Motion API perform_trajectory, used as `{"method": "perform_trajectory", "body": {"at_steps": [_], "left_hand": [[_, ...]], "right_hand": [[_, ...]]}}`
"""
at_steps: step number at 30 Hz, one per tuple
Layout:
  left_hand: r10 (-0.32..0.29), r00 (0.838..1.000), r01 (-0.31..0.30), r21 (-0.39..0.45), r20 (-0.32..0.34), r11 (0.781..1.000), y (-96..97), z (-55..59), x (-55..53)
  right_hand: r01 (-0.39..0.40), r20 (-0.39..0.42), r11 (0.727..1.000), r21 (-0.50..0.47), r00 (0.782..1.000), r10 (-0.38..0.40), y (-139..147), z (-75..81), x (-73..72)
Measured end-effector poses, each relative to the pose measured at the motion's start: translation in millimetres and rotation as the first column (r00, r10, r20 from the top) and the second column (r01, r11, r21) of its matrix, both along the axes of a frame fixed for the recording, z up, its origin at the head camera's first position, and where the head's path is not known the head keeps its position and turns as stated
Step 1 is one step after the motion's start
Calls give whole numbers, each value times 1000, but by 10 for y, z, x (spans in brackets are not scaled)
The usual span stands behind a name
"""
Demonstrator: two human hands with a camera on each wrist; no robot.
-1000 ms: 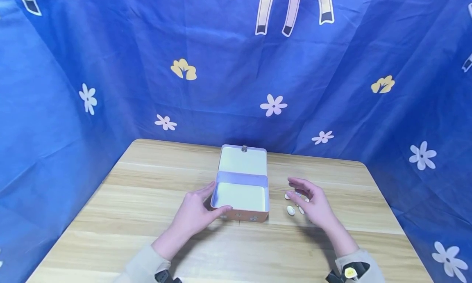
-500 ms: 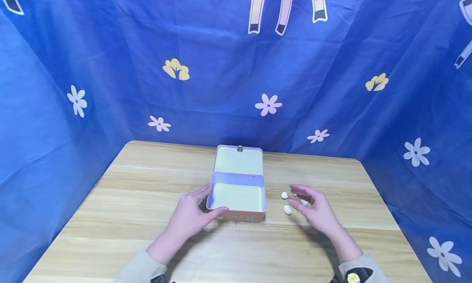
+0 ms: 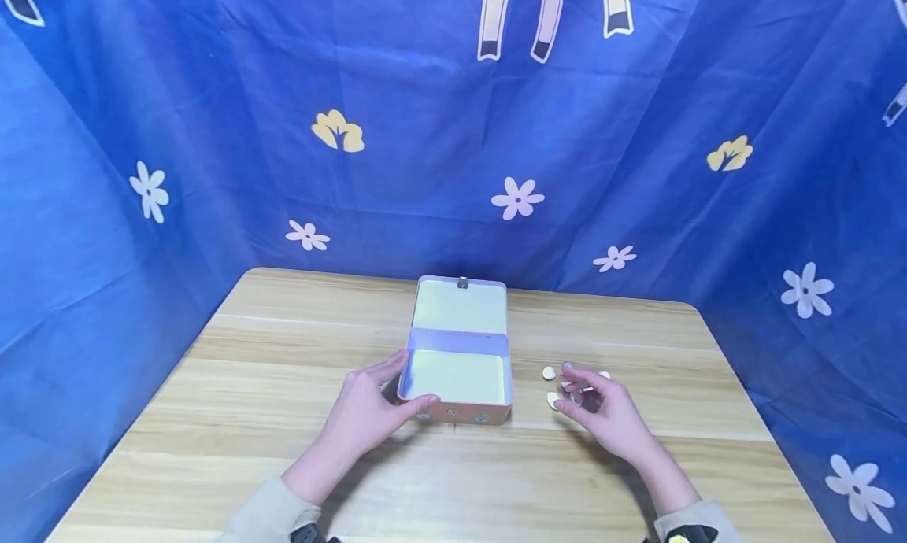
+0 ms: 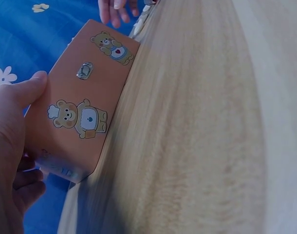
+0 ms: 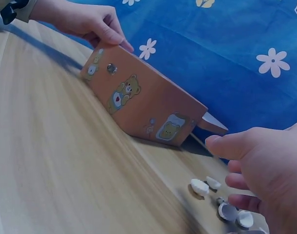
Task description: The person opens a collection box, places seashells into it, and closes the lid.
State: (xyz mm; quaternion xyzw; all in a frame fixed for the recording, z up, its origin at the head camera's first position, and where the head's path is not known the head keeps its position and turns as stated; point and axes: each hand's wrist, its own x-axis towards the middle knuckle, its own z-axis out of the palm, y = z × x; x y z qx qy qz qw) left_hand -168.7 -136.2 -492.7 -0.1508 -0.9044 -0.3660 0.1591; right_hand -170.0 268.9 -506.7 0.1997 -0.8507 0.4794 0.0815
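Note:
An orange metal box [image 3: 453,411] with bear pictures and a small clasp stands with its lid [image 3: 460,307] tipped back, showing a bare white inside. My left hand [image 3: 361,413] grips its front left corner, thumb on the front rim and fingers along the side, as the left wrist view also shows. To the right of the box, small white seashells [image 5: 199,187] lie in a loose group on the table. My right hand [image 3: 616,425] hovers low over them, thumb and fingers bent and spread apart, partly hiding several. Nothing shows held between its fingers.
The wooden table [image 3: 283,464] carries the box near its middle. A blue curtain [image 3: 425,173] with white flowers and animal legs hangs behind it and along both sides.
My right hand has come down slightly among the shells, its index finger moving lower. The left hand keeps its hold on the box. The head view has shifted a little.

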Motion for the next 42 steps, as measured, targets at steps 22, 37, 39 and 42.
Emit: {"method": "perform_trajectory", "body": {"at_steps": [22, 37, 39, 42], "left_hand": [[9, 1000, -9, 9, -5, 1000, -7, 13, 3], [10, 1000, -10, 8, -3, 1000, 2, 12, 19], [10, 1000, -10, 7, -9, 1000, 4, 8, 20], [7, 1000, -7, 12, -13, 1000, 7, 3, 22]], "right_hand": [[58, -37, 974, 220, 998, -51, -143, -87, 34], [84, -103, 944, 318, 993, -54, -192, -161, 63], [82, -88, 943, 321, 995, -56, -203, -155, 76], [79, -89, 940, 331, 995, -53, -216, -147, 91]]}}
